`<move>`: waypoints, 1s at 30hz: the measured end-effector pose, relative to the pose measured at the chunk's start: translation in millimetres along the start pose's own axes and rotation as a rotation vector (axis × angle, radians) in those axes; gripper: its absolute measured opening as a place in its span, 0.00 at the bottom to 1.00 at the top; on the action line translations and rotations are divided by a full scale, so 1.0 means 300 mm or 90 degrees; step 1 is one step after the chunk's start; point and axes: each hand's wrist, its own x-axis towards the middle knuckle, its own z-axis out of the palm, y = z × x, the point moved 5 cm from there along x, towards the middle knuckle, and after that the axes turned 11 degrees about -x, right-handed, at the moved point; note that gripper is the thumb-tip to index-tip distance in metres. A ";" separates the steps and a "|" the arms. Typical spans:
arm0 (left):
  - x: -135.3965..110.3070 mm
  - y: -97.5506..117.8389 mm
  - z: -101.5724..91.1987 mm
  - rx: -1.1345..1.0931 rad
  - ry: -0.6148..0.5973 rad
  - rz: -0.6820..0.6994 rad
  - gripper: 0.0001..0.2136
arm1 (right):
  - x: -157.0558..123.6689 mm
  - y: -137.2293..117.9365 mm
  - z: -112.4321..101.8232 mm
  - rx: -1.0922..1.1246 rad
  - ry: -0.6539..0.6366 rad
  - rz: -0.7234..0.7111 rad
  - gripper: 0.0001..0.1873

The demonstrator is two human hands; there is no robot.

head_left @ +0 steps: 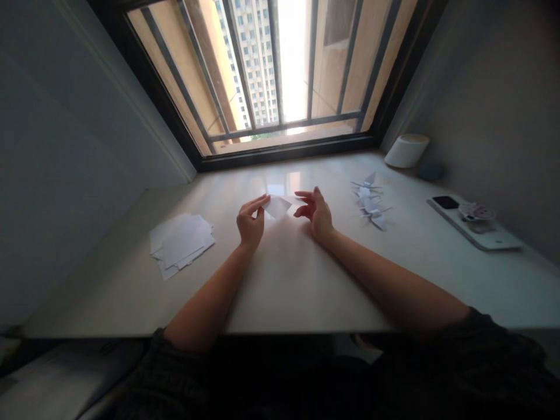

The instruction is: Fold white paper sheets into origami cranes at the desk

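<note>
A small folded white paper is held just above the pale table, between my two hands. My left hand pinches its left edge with thumb and fingertips. My right hand sits at the paper's right side, fingers curled and slightly apart, thumb and forefinger at its right corner; whether they grip it is unclear. Both forearms rest on the table.
A loose stack of white paper sheets lies at the left. Several folded paper cranes sit to the right of my right hand. A phone with a small object on it lies far right. A white roll stands by the barred window.
</note>
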 end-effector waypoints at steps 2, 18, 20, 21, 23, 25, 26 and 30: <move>0.002 -0.006 -0.001 0.013 -0.001 -0.004 0.15 | 0.001 0.003 -0.002 0.015 0.007 0.013 0.29; -0.008 -0.118 0.054 -0.368 -0.017 -0.379 0.31 | 0.006 -0.004 -0.007 -0.058 0.041 -0.096 0.17; -0.006 -0.122 0.053 -0.356 -0.013 -0.383 0.31 | 0.006 -0.005 -0.005 -0.065 0.038 -0.097 0.17; -0.005 -0.124 0.054 -0.353 -0.015 -0.388 0.30 | 0.006 -0.005 -0.004 -0.071 0.037 -0.097 0.17; -0.005 -0.128 0.057 -0.354 -0.023 -0.397 0.27 | 0.009 -0.004 -0.004 -0.082 0.033 -0.096 0.18; -0.004 -0.129 0.061 -0.371 -0.031 -0.404 0.25 | 0.010 -0.004 -0.003 -0.087 0.026 -0.096 0.18; -0.004 -0.130 0.063 -0.382 -0.035 -0.406 0.24 | 0.010 -0.004 -0.003 -0.084 0.024 -0.095 0.18; -0.005 -0.136 0.067 -0.394 -0.052 -0.405 0.23 | 0.009 -0.007 -0.007 -0.042 0.037 -0.086 0.17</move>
